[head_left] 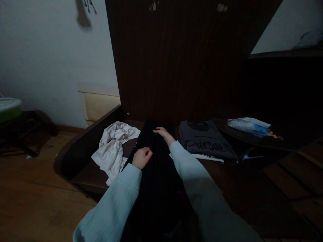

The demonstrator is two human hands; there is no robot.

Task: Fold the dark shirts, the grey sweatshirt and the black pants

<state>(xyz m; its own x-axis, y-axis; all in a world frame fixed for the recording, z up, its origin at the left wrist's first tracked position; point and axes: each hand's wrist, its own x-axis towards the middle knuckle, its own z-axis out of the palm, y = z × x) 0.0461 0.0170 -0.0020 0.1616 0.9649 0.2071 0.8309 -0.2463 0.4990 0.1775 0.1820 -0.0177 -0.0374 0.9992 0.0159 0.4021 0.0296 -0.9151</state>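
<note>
A long black garment (161, 161) lies on the dark wooden bench and reaches down toward my body; its exact kind is hard to make out in the dim light. My left hand (142, 157) rests on its left side with the fingers curled in, closed on the cloth. Farther up, my right hand (164, 133) lies on the garment with its fingers stretched out toward the left. To the left is a crumpled white cloth (113, 144). On the right sits a folded dark grey T-shirt (204, 137) with black lettering, over something white.
The bench's raised wooden side (83, 137) stands at the left. A tall dark wooden panel (181, 67) rises behind. At the right, a white and blue plastic package (249, 126) rests on a dark surface. A green and white tub (10, 109) is at far left.
</note>
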